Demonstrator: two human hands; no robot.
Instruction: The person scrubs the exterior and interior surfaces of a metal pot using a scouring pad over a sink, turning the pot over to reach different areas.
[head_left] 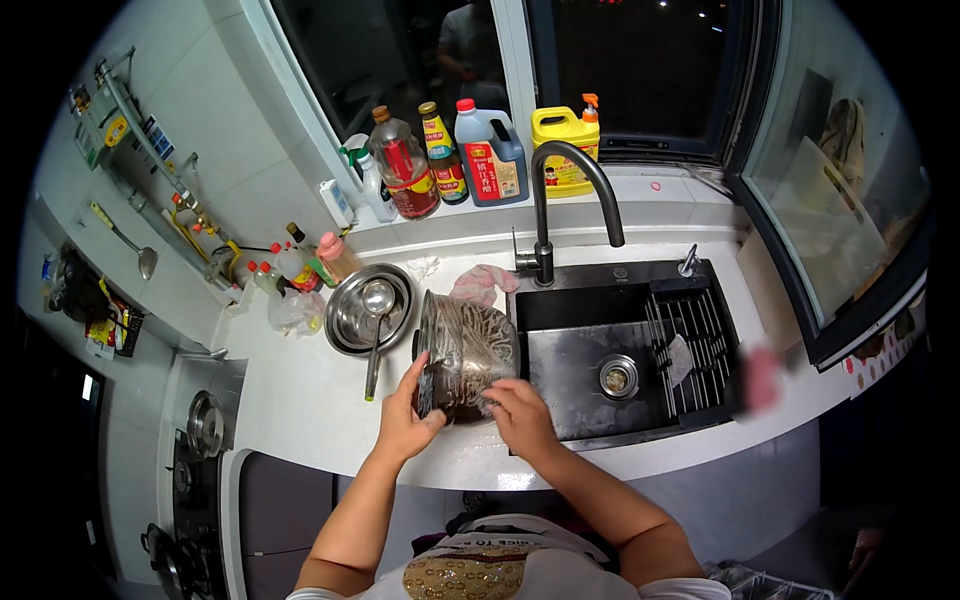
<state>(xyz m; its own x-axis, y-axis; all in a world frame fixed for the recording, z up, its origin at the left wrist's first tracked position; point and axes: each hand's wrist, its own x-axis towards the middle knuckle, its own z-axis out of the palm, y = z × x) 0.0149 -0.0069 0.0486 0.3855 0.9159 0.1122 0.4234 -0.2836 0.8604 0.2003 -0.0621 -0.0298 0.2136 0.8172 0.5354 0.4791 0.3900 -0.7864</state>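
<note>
The ladle (378,297) lies in the bowl (342,322) on the desk (290,405), left of the pot (470,345), with the sink (562,375) to the right.

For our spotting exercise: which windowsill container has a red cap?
The blue-grey jug, between the yellow-capped bottle and the yellow jug. Only its cap looks red; the neighbours are topped in yellow and orange.

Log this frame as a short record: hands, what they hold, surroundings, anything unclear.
left hand: grips the left side of a metal pot
right hand: fingertips pinch crinkled clear film covering the pot
left of pot: steel bowl, ladle resting in it, handle over the rim
behind pot: pink cloth
right of pot: black sink with rack and dark faucet
unclear: blurred pink thing right of the sink
</note>
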